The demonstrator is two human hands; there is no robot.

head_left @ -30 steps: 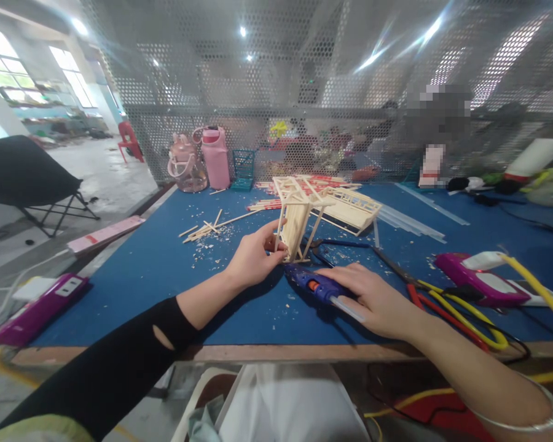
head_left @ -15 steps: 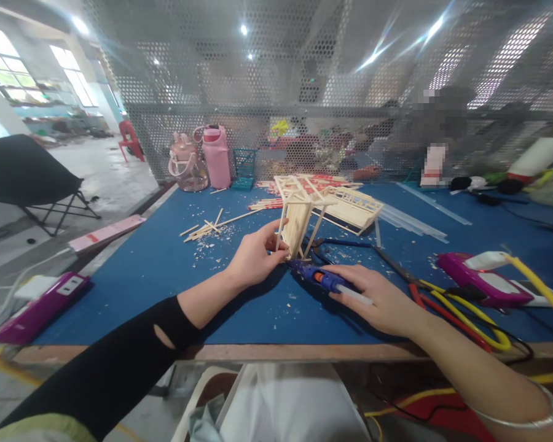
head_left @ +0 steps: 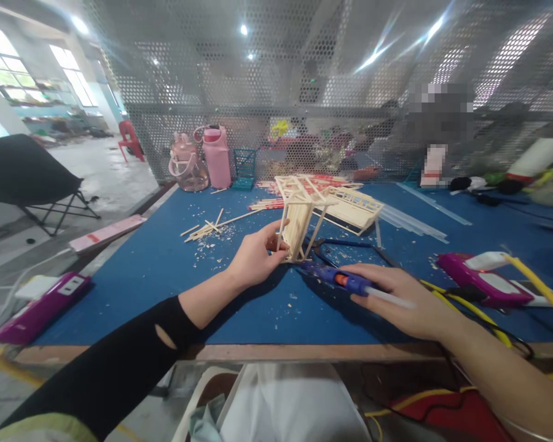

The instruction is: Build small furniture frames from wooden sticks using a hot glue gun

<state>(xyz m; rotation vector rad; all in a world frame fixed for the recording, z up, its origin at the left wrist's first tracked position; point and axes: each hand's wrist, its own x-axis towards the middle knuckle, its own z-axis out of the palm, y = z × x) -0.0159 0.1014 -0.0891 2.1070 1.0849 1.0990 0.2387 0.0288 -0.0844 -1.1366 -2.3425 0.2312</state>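
A small frame built of thin wooden sticks [head_left: 299, 224] stands upright at the middle of the blue table. My left hand [head_left: 257, 255] pinches its lower left part between thumb and fingers. In my right hand [head_left: 391, 294] is a blue glue gun [head_left: 332, 276], a clear glue stick poking out of its back end. The gun's nozzle points left, close to the foot of the stick frame; whether it touches cannot be made out. Behind the frame lies a flat wooden stick panel [head_left: 354, 209] with a railing.
Loose sticks [head_left: 207, 227] and crumbs lie left of the frame. Clear glue sticks [head_left: 412, 222] rest at the right. Pliers [head_left: 320, 247] lie behind the glue gun. Purple power strips [head_left: 41, 307] sit at both sides. Pink bottles [head_left: 216, 156] stand by the mesh screen [head_left: 258, 80].
My right hand has moved right with the glue gun, drawing its nozzle slightly away from the frame's foot. My left hand and the stick frame have hardly moved.
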